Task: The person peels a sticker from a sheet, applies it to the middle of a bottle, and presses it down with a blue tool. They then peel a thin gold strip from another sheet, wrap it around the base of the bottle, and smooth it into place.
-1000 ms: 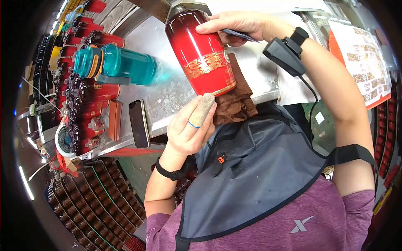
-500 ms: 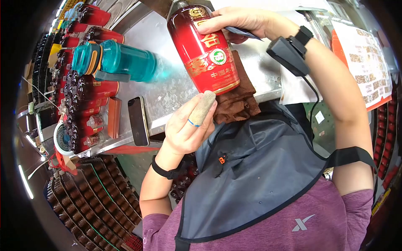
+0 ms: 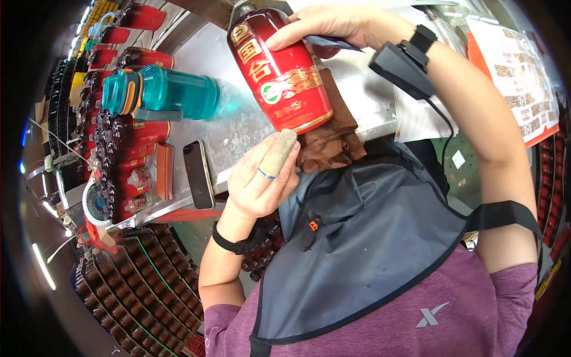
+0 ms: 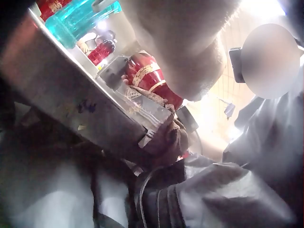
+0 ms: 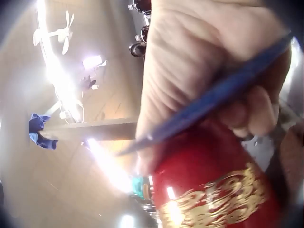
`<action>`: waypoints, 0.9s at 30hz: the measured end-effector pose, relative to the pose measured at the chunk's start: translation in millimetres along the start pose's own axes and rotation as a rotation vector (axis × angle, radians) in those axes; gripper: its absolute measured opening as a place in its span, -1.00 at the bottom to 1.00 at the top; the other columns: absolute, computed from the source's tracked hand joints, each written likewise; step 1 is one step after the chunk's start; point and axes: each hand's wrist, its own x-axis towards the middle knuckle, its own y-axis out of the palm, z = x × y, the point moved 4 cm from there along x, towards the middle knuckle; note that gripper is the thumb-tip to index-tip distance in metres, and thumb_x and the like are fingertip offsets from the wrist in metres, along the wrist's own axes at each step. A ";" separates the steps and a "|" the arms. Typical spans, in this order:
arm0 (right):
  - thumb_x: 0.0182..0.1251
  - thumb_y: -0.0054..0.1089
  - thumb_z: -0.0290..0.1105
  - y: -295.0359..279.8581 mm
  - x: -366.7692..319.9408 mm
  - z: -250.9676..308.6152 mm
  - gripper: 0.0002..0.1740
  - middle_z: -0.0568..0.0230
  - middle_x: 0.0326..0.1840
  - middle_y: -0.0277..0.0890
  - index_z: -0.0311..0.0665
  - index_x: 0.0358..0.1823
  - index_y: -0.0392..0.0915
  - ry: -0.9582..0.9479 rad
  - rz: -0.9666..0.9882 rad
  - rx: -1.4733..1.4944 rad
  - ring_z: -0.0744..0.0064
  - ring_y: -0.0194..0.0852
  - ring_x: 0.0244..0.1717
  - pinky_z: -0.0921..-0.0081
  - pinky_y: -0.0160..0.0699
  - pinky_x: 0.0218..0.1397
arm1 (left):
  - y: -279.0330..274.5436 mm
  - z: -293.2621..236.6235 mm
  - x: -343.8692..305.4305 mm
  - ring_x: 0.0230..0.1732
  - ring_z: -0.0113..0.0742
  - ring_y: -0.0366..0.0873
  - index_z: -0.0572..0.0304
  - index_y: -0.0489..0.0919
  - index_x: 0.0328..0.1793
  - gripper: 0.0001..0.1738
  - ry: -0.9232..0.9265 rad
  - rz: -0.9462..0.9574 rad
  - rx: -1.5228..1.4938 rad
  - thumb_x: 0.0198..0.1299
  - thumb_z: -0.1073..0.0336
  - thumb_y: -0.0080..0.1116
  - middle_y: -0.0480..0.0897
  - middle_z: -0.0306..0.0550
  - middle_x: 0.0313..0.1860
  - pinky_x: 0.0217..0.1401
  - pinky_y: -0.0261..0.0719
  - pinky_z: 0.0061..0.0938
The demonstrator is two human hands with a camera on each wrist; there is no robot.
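A red liquor bottle (image 3: 279, 77) with gold lettering, a gold band and a dark shoulder tilts over the metal table in the head view. My right hand (image 3: 336, 27) grips its upper body, thumb across the front. A thin dark blue flat piece (image 5: 209, 97) crosses that hand's palm side in the right wrist view. My left hand (image 3: 259, 178) has straight fingers, one of them in a beige finger cot (image 3: 278, 153) with a blue edge. The cot's tip is right at the bottle's lower rim. A crumpled brown cloth (image 3: 330, 149) lies under the base.
A teal water bottle (image 3: 178, 92) lies on the table (image 3: 232, 134), near a phone (image 3: 198, 172) and a reddish-brown block (image 3: 165, 172). Several red bottles (image 3: 140, 134) crowd the left side. A printed sheet (image 3: 511, 77) is at the right.
The bottle has turned about its length: its lettering and green-white round mark came into view and shifted left. Both hands stay near the same spots on it.
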 end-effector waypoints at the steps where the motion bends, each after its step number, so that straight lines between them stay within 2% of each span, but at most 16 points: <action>1: 0.16 0.30 0.40 3.9 -7.4 18.9 -0.20 0.08 -0.12 0.72 -0.25 0.02 0.67 0.011 -0.070 -0.085 0.23 0.62 -0.20 0.30 0.55 -0.05 | -0.4 0.9 1.5 0.08 -0.02 0.70 0.36 0.74 -0.02 -0.59 0.002 0.002 0.001 -0.11 0.59 0.31 0.73 0.04 0.04 0.09 0.74 -0.30; 2: 0.16 0.30 0.40 13.1 -12.7 37.9 -0.20 0.08 -0.12 0.72 -0.25 0.02 0.67 0.009 -0.070 -0.083 0.23 0.62 -0.20 0.30 0.55 -0.05 | -0.8 1.5 3.4 0.07 -0.02 0.70 0.35 0.75 -0.02 -0.59 0.010 0.005 -0.019 -0.11 0.59 0.32 0.73 0.03 0.04 0.09 0.74 -0.31; 4: 0.12 0.26 0.47 19.5 -21.0 60.7 -0.17 0.08 -0.13 0.73 -0.19 0.01 0.69 0.256 -0.156 -1.014 0.19 0.62 -0.14 0.27 0.53 0.00 | -0.5 4.2 6.2 0.07 -0.03 0.70 0.34 0.75 -0.02 -0.58 0.020 0.007 -0.037 -0.11 0.59 0.32 0.73 0.02 0.04 0.09 0.74 -0.31; 6: 0.08 0.33 0.44 10.0 -16.6 46.1 -0.17 0.10 0.02 0.73 -0.09 0.13 0.70 0.192 -0.194 -1.009 0.09 0.64 -0.01 0.22 0.50 0.16 | 0.0 7.1 6.0 0.06 -0.05 0.70 0.32 0.75 -0.02 -0.59 0.042 0.001 -0.052 -0.11 0.57 0.34 0.72 0.00 0.04 0.08 0.75 -0.32; 8: 0.16 0.46 0.21 -11.0 -4.5 11.6 -0.33 0.44 -0.47 0.56 -0.30 -0.05 0.65 -0.023 -0.082 -0.419 0.78 0.36 -0.63 0.73 0.33 -0.56 | -0.1 7.7 4.6 0.06 -0.05 0.70 0.32 0.75 -0.02 -0.59 0.041 0.002 -0.046 -0.11 0.57 0.35 0.72 -0.01 0.04 0.08 0.75 -0.32; 10: 0.17 0.46 0.19 -23.0 -0.3 -10.8 -0.32 0.47 -0.55 0.51 -0.31 -0.03 0.63 0.000 -0.065 -0.314 0.74 0.33 -0.67 0.69 0.33 -0.57 | -1.0 5.9 2.9 0.06 -0.06 0.70 0.32 0.75 -0.02 -0.59 0.038 0.011 -0.042 -0.11 0.56 0.36 0.72 -0.02 0.04 0.08 0.75 -0.32; 12: 0.17 0.46 0.17 -16.4 2.3 -25.8 -0.33 0.52 -0.54 0.48 -0.30 0.01 0.61 0.021 0.195 0.084 0.77 0.32 -0.64 0.71 0.30 -0.59 | -1.4 5.6 4.3 0.05 -0.07 0.70 0.31 0.75 -0.03 -0.60 0.036 0.023 -0.046 -0.11 0.56 0.36 0.72 -0.02 0.05 0.08 0.75 -0.32; 16: 0.15 0.49 0.13 -0.8 10.2 -15.7 -0.30 0.25 -0.29 0.67 -0.34 0.07 0.60 -0.005 0.067 -0.035 0.63 0.62 -0.31 0.65 0.57 -0.28 | -1.7 10.9 7.2 0.01 -0.03 0.71 0.27 0.75 0.02 -0.56 0.063 0.024 -0.065 -0.09 0.54 0.35 0.73 -0.01 0.00 0.04 0.72 -0.30; 17: -0.10 0.55 0.34 9.2 5.5 -1.6 -0.26 0.28 -0.38 0.68 -0.26 -0.25 0.77 -0.036 -0.098 -0.210 0.52 0.55 -0.48 0.49 0.51 -0.36 | -1.7 11.8 9.5 0.01 -0.05 0.71 0.26 0.76 0.00 -0.58 0.089 0.019 -0.067 -0.09 0.53 0.35 0.73 -0.03 0.01 0.02 0.72 -0.31; 18: -0.16 0.53 0.42 6.5 -5.5 15.4 -0.11 0.14 -0.30 0.72 -0.38 -0.18 0.76 0.044 -0.249 -0.630 0.41 0.66 -0.35 0.48 0.57 -0.20 | -2.2 12.0 11.0 0.01 -0.06 0.70 0.24 0.76 -0.01 -0.59 0.116 0.015 -0.069 -0.09 0.52 0.36 0.73 -0.05 0.01 0.01 0.72 -0.32; 20: -0.13 0.50 0.44 7.8 13.8 13.6 -0.06 0.11 -0.29 0.72 -0.43 -0.17 0.75 -0.016 -0.282 -0.933 0.40 0.68 -0.33 0.46 0.60 -0.16 | -2.0 14.5 13.6 0.02 -0.07 0.69 0.23 0.77 -0.02 -0.59 0.151 0.029 -0.048 -0.10 0.50 0.36 0.73 -0.08 0.02 0.00 0.72 -0.32; 22: -0.11 0.48 0.45 -6.1 6.1 5.5 -0.03 0.09 -0.25 0.73 -0.43 -0.08 0.74 -0.052 -0.084 -0.437 0.38 0.69 -0.29 0.48 0.61 -0.13 | -3.2 16.3 14.4 0.03 -0.08 0.68 0.21 0.77 -0.02 -0.59 0.183 0.036 -0.029 -0.12 0.49 0.37 0.73 -0.10 0.02 -0.02 0.72 -0.31; 23: 0.13 0.47 0.21 -10.0 -1.3 1.3 -0.21 0.25 -0.06 0.68 -0.38 0.10 0.59 -0.037 -0.022 -0.289 0.50 0.67 -0.15 0.56 0.64 -0.10 | -4.2 17.6 15.4 0.06 -0.13 0.68 0.20 0.77 -0.02 -0.60 0.189 0.052 -0.041 -0.09 0.47 0.38 0.72 -0.13 0.03 0.03 0.76 -0.33; 24: 0.13 0.47 0.21 -10.2 -2.9 -4.7 -0.21 0.25 -0.06 0.68 -0.38 0.10 0.59 -0.025 -0.031 -0.300 0.50 0.67 -0.15 0.56 0.64 -0.10 | -3.7 18.0 17.7 0.08 -0.17 0.67 0.19 0.77 -0.02 -0.62 0.198 0.062 -0.060 -0.06 0.46 0.39 0.71 -0.16 0.04 0.07 0.80 -0.35; 26: -0.10 0.55 0.36 -9.1 0.5 -21.4 -0.10 0.27 -0.22 0.68 -0.30 0.03 0.66 0.040 0.027 0.049 0.37 0.62 -0.27 0.54 0.53 -0.14 | -3.2 17.7 18.6 0.15 -0.18 0.63 0.07 0.78 0.00 -0.61 0.223 0.072 0.001 -0.04 0.37 0.39 0.71 -0.26 0.08 0.11 0.78 -0.38; 27: -0.07 0.59 0.25 -3.5 -0.9 -21.0 -0.14 0.33 -0.17 0.66 -0.28 0.08 0.60 -0.023 -0.056 0.121 0.41 0.60 -0.24 0.58 0.50 -0.17 | -2.4 19.8 20.4 0.18 -0.21 0.59 0.03 0.78 0.03 -0.58 0.229 0.092 -0.013 -0.06 0.36 0.40 0.70 -0.29 0.11 0.14 0.75 -0.39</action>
